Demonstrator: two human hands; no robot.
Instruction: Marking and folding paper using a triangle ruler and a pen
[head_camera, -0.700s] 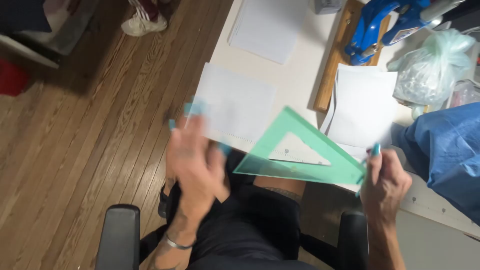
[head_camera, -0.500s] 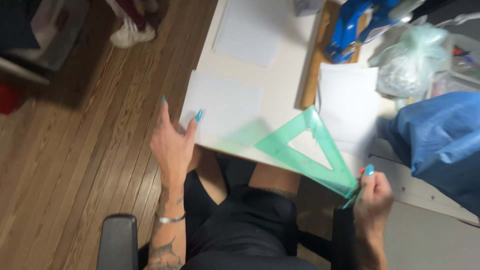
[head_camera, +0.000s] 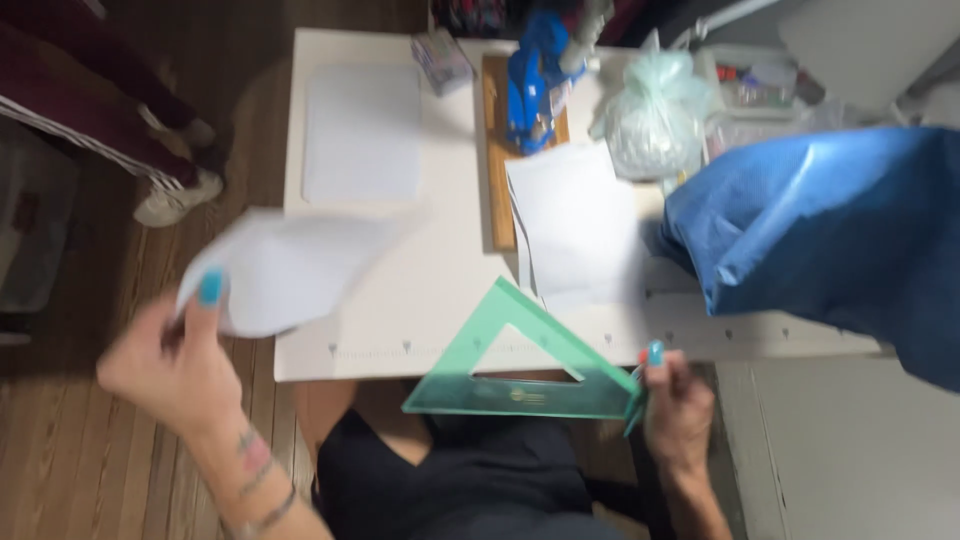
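My left hand (head_camera: 175, 365) grips a white paper sheet (head_camera: 290, 268) by its left corner and holds it lifted off the white table's (head_camera: 450, 290) left edge; the sheet is blurred. My right hand (head_camera: 675, 405) pinches the right corner of a green see-through set square (head_camera: 520, 360), which hangs over the table's near edge above my lap. Both hands have turquoise nails. A bracelet shows on my left wrist.
On the table lie a white sheet (head_camera: 362, 132) at the far left, another white sheet (head_camera: 580, 225) in the middle, a wooden board (head_camera: 495, 190), a blue tool (head_camera: 530, 80) and a knotted clear bag (head_camera: 655, 115). Blue fabric (head_camera: 830, 230) covers the right. Another person's shoe (head_camera: 175, 200) stands on the wooden floor.
My left hand has taken hold of the paper sheet and lifted it off the table toward the left. The set square stays in my right hand, now lower over the table edge.
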